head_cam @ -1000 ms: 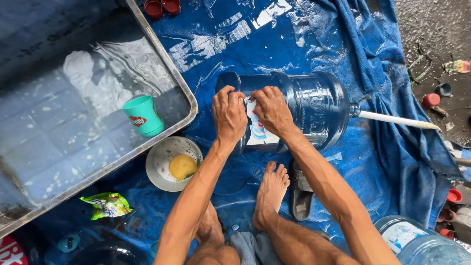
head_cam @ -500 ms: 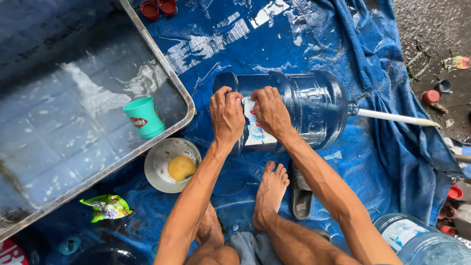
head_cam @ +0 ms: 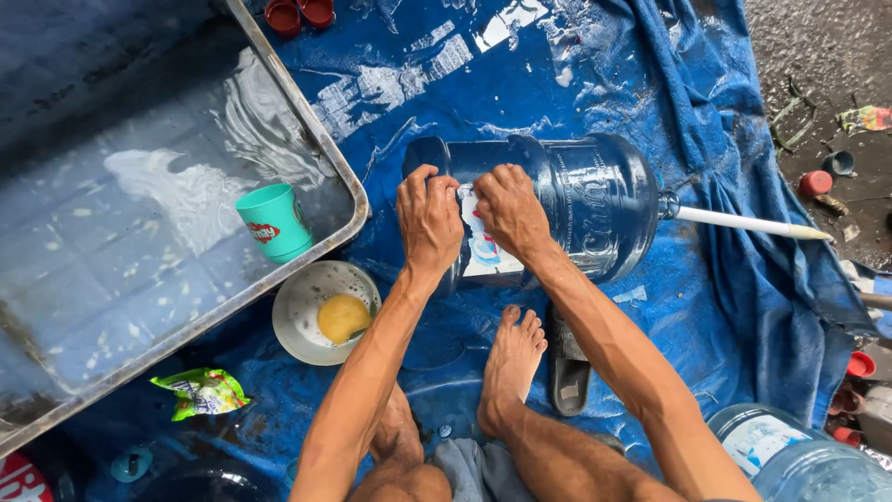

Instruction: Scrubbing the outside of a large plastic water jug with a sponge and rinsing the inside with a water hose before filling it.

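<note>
A large blue water jug [head_cam: 585,200] lies on its side on a wet blue tarp [head_cam: 520,84]. A white stick [head_cam: 743,223] pokes out of its neck toward the right. My left hand [head_cam: 427,218] and my right hand [head_cam: 508,212] both press on the jug's white paper label [head_cam: 485,251], fingers curled at its top edge. My bare foot [head_cam: 509,367] rests on the tarp just below the jug, beside a dark sandal [head_cam: 569,376].
A big metal tray of water [head_cam: 121,251] fills the left, with a teal cup [head_cam: 276,221] floating in it. A white bowl with a yellow lump [head_cam: 325,311] sits below it. A second jug [head_cam: 790,455] lies at bottom right. Red caps [head_cam: 299,13] are scattered about.
Both hands stay on the jug's label, fingers shifting slightly along its top edge. The jug and the rest have hardly moved.
</note>
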